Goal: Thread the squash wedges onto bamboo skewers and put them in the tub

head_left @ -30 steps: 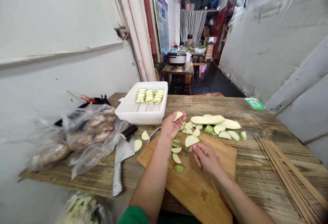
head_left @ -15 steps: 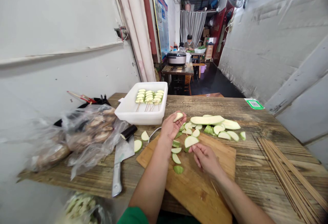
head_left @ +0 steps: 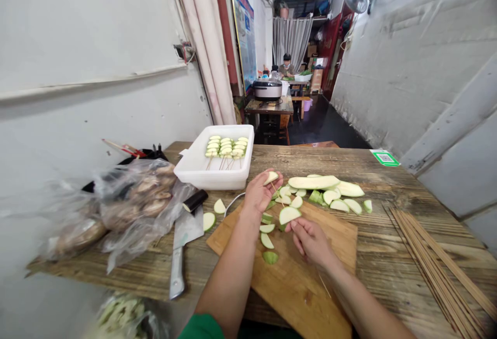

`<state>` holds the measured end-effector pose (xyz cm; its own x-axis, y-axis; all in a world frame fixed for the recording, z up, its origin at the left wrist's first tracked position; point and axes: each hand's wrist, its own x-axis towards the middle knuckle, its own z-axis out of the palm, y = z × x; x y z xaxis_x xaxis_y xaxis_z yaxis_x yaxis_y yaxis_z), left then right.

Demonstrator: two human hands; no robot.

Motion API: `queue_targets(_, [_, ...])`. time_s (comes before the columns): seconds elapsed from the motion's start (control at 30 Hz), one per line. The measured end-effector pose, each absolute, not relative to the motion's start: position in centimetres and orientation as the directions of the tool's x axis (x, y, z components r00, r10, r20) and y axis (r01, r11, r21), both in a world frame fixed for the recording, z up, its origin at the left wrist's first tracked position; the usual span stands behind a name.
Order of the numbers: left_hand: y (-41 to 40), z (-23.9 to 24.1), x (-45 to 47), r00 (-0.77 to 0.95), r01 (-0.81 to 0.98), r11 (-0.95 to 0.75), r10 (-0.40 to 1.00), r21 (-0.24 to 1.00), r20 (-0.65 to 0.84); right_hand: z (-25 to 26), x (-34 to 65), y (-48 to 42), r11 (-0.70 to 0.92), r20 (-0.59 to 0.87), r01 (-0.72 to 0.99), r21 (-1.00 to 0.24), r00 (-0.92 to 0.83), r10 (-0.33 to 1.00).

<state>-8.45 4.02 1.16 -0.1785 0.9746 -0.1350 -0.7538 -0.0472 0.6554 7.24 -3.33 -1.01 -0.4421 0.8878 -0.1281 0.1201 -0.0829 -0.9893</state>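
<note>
Half-round slice [head_left: 289,215], held in the right hand [head_left: 310,240]: thumb and fingers pinched on its lower right edge, hardly any gap. Looks like a squash type, not sure which. Likely light and firm rather than soft; the cut face is probably damp, so a bit slippery. Could split if squeezed hard or pierced near the edge. Best hold should be the rim, fingertips on the edge, middle left free. Looks: flat, pale creamy face toward the camera, green showing at the edge.

Second slice [head_left: 271,177] lies in the left hand [head_left: 257,192], beyond and to the left of the right fingers; left fingers curl loosely around it, palm partly up. A thin stick [head_left: 277,194] runs between the two slices; can't tell if it goes through the near one. Stick looks stiff but slim, might snap if bent.

Below the left fingers, loose slices [head_left: 267,240] are scattered on the cutting board [head_left: 298,292]. Beyond the right fingers, long pale pieces [head_left: 314,182] and more cuts on the table [head_left: 349,160]. Well right of the right fingers: bundle of sticks [head_left: 430,256]. Left of the left fingers: cleaver [head_left: 177,271], dark vegetable piece [head_left: 195,200] by its blade. Beyond that, white tray [head_left: 212,179] with skewered slices [head_left: 225,146].
</note>
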Motion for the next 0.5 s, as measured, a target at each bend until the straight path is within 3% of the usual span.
queue_targets(0.5, [3.9,1.08,-8.1,-0.179,-0.7,-0.048,0.978,0.713,-0.11,-1.52,7.18,-3.42,-0.115,-0.142,0.091,-0.989,-0.415,0.899])
